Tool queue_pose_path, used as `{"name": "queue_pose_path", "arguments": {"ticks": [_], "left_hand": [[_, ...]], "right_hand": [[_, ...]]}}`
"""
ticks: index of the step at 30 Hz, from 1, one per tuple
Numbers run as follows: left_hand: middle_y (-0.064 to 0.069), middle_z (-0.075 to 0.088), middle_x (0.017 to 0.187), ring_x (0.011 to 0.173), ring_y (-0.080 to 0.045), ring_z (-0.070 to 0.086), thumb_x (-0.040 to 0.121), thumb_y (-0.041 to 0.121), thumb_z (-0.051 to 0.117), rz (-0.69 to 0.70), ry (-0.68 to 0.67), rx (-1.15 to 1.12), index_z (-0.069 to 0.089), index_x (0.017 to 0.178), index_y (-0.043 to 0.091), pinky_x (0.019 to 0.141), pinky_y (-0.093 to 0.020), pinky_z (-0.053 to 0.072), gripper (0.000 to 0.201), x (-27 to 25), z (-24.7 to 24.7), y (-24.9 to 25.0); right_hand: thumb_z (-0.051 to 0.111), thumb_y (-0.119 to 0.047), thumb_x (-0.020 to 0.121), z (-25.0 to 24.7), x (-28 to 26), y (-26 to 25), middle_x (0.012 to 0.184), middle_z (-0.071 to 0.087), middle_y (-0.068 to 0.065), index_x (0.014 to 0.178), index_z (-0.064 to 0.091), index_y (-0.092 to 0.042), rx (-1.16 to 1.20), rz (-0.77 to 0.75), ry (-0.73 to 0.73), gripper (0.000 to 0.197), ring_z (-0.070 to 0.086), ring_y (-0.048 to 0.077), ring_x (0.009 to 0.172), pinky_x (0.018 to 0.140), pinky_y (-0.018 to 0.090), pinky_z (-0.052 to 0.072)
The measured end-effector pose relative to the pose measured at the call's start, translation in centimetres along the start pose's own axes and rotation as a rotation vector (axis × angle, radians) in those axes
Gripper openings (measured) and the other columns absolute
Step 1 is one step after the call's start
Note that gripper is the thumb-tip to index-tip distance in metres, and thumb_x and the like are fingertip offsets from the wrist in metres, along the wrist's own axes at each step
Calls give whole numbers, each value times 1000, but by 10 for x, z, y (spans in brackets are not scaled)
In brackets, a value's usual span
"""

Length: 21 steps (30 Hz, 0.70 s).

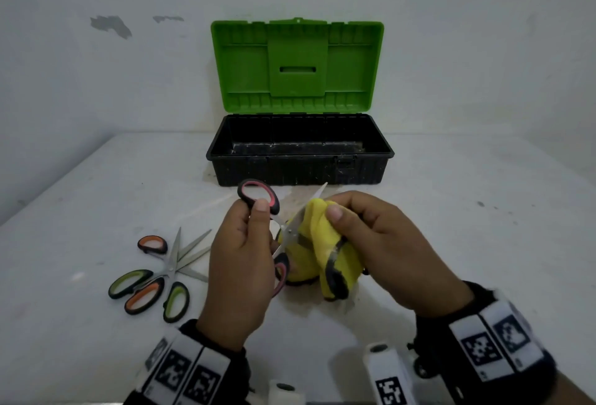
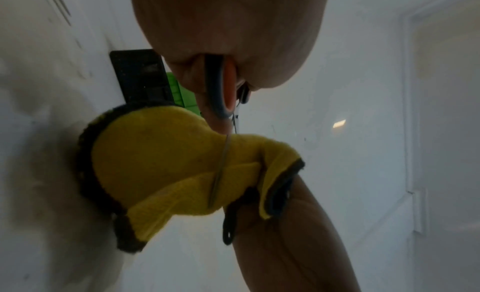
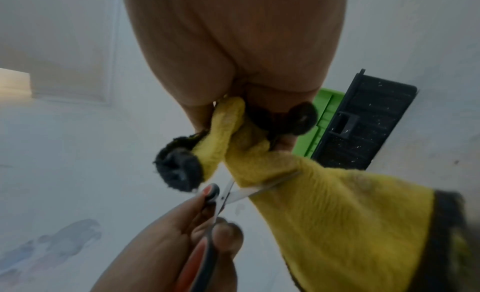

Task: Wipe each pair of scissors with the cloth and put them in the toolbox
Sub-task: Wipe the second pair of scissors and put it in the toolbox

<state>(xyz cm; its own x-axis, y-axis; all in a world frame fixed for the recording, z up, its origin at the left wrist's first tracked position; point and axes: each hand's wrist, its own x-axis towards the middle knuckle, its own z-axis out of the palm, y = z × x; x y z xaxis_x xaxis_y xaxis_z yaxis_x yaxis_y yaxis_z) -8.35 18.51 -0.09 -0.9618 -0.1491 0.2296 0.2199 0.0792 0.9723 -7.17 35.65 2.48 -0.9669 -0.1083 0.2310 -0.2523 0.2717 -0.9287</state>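
- The left hand (image 1: 240,262) holds the pink-and-black-handled steel scissors (image 1: 275,227), its fingers (image 1: 262,211) curled round the handle loops; the blades are splayed.
- The right hand (image 1: 383,243) grips the yellow terry cloth with a black stitched edge (image 1: 325,243), bunched and pinched over one blade, thumb on top.
- These scissors sit in the air just in front of the open toolbox with a black plastic base and green lid (image 1: 300,165); the long axis runs from the handles near the person up toward the toolbox, and the bare blade tip points at its front wall.
- Three pairs of scissors in all: the held one, plus orange-handled scissors (image 1: 151,272) and green-handled scissors (image 1: 154,288) lying crossed on the white table (image 1: 96,195), left and in front of the toolbox, blades pointing away and to the right.
- One toolbox, lid upright; no scissors show in its base.
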Motion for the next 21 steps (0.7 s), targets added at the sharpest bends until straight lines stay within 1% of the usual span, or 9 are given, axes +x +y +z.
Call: {"name": "queue_pose_path", "arguments": {"ticks": [2, 4, 5, 7, 10, 12, 14, 17, 21], "left_hand": [[8, 30, 52, 47, -9, 27, 103, 39, 41, -9, 27, -19, 55, 83, 16, 44, -27, 26, 33, 0, 2, -2], [7, 30, 52, 48, -11, 26, 103, 39, 41, -21, 54, -42, 51, 73, 22, 46, -30, 25, 36, 0, 2, -2], [7, 31, 52, 47, -10, 27, 103, 39, 41, -24, 65, -41, 48, 68, 24, 46, -30, 25, 38, 0, 2, -1], [8, 32, 51, 46, -8, 28, 103, 38, 41, -3, 68, -17, 45, 63, 27, 45, -28, 28, 41, 0, 4, 0], [9, 36, 50, 45, -6, 31, 102, 39, 40, 54, 77, 29, 43, 59, 31, 45, -24, 30, 44, -2, 6, 2], [9, 37, 49, 45, -6, 33, 102, 38, 40, 79, 87, 50, 41, 59, 31, 48, -25, 31, 44, -2, 6, 0], [9, 39, 49, 46, -6, 34, 103, 37, 41, 91, 98, 64, 41, 59, 30, 49, -30, 32, 44, -2, 5, -2], [5, 40, 51, 50, -12, 38, 103, 37, 41, 114, 113, 103, 44, 63, 25, 52, -43, 38, 41, -1, 4, -4], [1, 40, 52, 49, -14, 38, 102, 36, 41, 139, 148, 128, 45, 65, 16, 52, -43, 40, 42, -2, 2, -5]], "right_hand": [[49, -43, 93, 4, -1, -2, 98, 74, -9, 101, 75, -25, 4, -5, -23, 33, 67, 5, 91, 78, 20, 53], [53, -41, 93, 7, -2, -1, 102, 74, -13, 99, 76, -26, 21, -5, -31, 28, 66, 3, 98, 85, 19, 52], [59, -39, 91, 9, -2, 0, 101, 73, -12, 98, 76, -27, 3, -2, -32, 21, 66, 6, 97, 87, 23, 53], [71, -37, 86, 14, -3, 4, 96, 71, -7, 97, 71, -29, -46, 25, -29, 14, 67, 12, 91, 83, 33, 57], [76, -39, 81, 19, -3, 7, 90, 72, -5, 100, 65, -30, -34, 88, -7, 24, 69, 10, 83, 77, 33, 59], [77, -36, 81, 20, -3, 6, 89, 75, -5, 100, 70, -26, -2, 108, -21, 22, 71, 9, 83, 78, 33, 59], [76, -30, 83, 20, -1, 5, 90, 76, -4, 96, 75, -21, 16, 113, -35, 16, 72, 13, 84, 81, 38, 60], [74, -26, 86, 20, 2, 6, 89, 77, 1, 95, 77, -16, 32, 120, -42, 14, 73, 19, 86, 84, 46, 59], [72, -24, 88, 19, 2, 6, 86, 77, 2, 93, 77, -14, 42, 136, -49, 12, 74, 19, 82, 81, 41, 60]]}}
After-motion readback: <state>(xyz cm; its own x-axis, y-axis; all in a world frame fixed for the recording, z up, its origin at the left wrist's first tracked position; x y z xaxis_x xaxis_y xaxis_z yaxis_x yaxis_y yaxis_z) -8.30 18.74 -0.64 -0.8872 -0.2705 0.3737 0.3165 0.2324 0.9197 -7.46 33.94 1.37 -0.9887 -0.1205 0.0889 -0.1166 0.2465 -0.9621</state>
